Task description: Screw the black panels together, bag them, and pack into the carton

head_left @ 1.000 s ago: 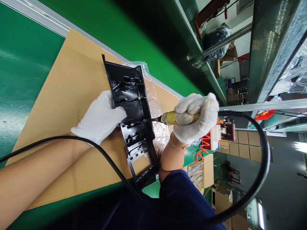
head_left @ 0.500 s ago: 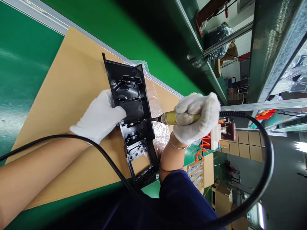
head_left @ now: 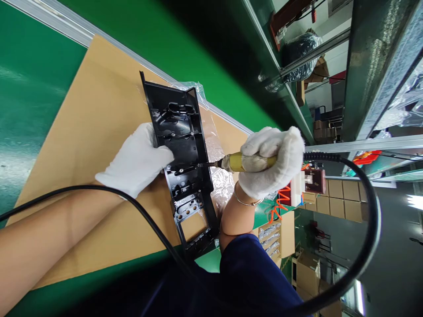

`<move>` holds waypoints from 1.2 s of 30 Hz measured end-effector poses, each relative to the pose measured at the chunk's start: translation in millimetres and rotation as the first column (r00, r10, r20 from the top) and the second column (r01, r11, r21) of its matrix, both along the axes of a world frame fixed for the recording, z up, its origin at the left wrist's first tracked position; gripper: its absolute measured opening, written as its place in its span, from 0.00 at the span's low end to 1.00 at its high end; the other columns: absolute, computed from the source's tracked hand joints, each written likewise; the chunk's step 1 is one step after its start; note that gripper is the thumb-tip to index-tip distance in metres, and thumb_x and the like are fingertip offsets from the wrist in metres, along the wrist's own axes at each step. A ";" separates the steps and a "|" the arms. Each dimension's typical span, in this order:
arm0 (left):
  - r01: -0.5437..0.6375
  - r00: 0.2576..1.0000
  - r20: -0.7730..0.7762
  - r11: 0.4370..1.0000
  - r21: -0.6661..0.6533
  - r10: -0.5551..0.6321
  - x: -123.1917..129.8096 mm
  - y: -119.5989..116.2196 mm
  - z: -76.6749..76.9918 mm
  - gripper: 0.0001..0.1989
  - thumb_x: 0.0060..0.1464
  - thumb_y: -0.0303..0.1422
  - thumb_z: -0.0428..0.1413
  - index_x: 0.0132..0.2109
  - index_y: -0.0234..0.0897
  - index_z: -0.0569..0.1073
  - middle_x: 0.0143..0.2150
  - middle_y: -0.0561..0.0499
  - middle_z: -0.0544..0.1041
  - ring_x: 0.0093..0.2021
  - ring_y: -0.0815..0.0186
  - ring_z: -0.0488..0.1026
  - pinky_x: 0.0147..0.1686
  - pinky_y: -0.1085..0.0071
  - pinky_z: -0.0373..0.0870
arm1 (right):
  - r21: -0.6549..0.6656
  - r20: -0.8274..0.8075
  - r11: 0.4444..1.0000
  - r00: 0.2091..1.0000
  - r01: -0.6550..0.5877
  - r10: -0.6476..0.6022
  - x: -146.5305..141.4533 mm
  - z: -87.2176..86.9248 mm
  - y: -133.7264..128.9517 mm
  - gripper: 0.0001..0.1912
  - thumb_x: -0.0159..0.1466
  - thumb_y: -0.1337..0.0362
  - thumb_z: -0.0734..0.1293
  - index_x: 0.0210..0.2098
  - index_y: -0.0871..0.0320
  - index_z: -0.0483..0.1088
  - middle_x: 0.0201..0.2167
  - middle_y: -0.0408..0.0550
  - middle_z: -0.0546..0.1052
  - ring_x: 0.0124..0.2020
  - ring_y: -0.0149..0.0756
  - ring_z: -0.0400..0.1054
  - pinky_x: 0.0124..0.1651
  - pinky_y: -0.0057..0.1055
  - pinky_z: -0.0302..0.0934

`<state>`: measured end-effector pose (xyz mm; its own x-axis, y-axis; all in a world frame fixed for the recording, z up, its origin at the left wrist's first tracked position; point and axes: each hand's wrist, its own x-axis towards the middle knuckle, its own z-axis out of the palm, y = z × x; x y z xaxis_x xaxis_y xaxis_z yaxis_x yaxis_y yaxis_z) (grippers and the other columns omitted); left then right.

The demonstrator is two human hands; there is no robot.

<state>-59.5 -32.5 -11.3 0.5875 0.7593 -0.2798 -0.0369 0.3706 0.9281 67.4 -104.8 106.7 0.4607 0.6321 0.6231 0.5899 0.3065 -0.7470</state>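
Observation:
A black plastic housing [head_left: 181, 149], with ribs, screw posts and a rectangular window at its near end, lies on a cardboard sheet [head_left: 109, 97]. My left hand [head_left: 139, 158], in a white glove, grips its left edge, thumb over the rim and the other fingers hidden beneath. In my gloved right hand [head_left: 269, 160] is a yellow-handled electric screwdriver [head_left: 236, 162], fingers wrapped round the handle. Its thin bit points left into the housing, at or near a screw post by the right wall; the exact contact is too small to tell.
A black cable [head_left: 370, 211] loops from the screwdriver across my lap and over my left forearm. Clear plastic film [head_left: 220, 176] lies beside the housing. A metal shelf frame [head_left: 313, 53] stands along the right. An open carton [head_left: 286, 235] holds wrapped parts.

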 end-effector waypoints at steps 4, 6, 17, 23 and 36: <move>0.008 1.000 -0.016 1.000 -0.002 -0.008 -1.2 0.4 0.2 0.20 0.40 0.36 0.59 0.43 0.38 0.80 0.36 0.52 0.83 0.41 0.52 0.80 0.43 0.57 0.76 | 0.048 0.027 0.999 0.999 -0.024 0.023 0.9 0.8 0.1 0.14 0.71 0.59 0.63 0.28 0.54 0.65 0.18 0.34 0.56 0.14 0.22 0.55 0.16 0.21 0.51; 0.002 1.000 -0.030 1.000 0.001 -0.002 -1.1 0.3 0.9 0.20 0.40 0.36 0.59 0.43 0.37 0.80 0.36 0.52 0.83 0.40 0.52 0.80 0.43 0.58 0.76 | 0.047 0.035 0.999 0.999 -0.024 0.023 1.4 1.5 -0.2 0.15 0.71 0.60 0.63 0.27 0.54 0.64 0.18 0.34 0.57 0.15 0.22 0.57 0.18 0.21 0.53; 0.017 1.000 -0.007 0.999 -0.035 -0.017 -0.1 0.8 4.5 0.23 0.38 0.34 0.58 0.45 0.39 0.80 0.40 0.51 0.83 0.44 0.51 0.80 0.49 0.54 0.76 | -0.020 0.046 1.000 0.999 0.011 -0.010 2.6 2.9 -1.8 0.16 0.71 0.56 0.62 0.28 0.54 0.64 0.18 0.35 0.57 0.15 0.23 0.58 0.18 0.23 0.55; 0.031 0.999 0.034 0.999 -0.037 -0.029 -0.2 0.7 4.6 0.23 0.37 0.33 0.56 0.44 0.38 0.81 0.39 0.51 0.83 0.44 0.51 0.80 0.49 0.53 0.77 | -0.026 0.024 1.000 1.000 0.004 -0.003 4.5 1.4 -2.1 0.17 0.71 0.53 0.62 0.28 0.53 0.65 0.18 0.35 0.57 0.15 0.24 0.61 0.19 0.25 0.58; 0.011 1.000 0.028 1.000 -0.022 -0.010 -0.7 0.8 4.7 0.20 0.38 0.33 0.58 0.43 0.39 0.81 0.38 0.51 0.83 0.44 0.50 0.80 0.50 0.51 0.76 | -0.102 0.063 0.992 0.996 0.069 -0.063 1.9 5.3 -2.5 0.19 0.72 0.52 0.60 0.27 0.54 0.63 0.17 0.36 0.54 0.15 0.24 0.58 0.18 0.24 0.55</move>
<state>-60.2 -31.7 -6.5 0.6035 0.7466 -0.2798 -0.0589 0.3917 0.9182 69.3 -107.3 111.9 0.4676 0.6642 0.5832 0.6508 0.1877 -0.7356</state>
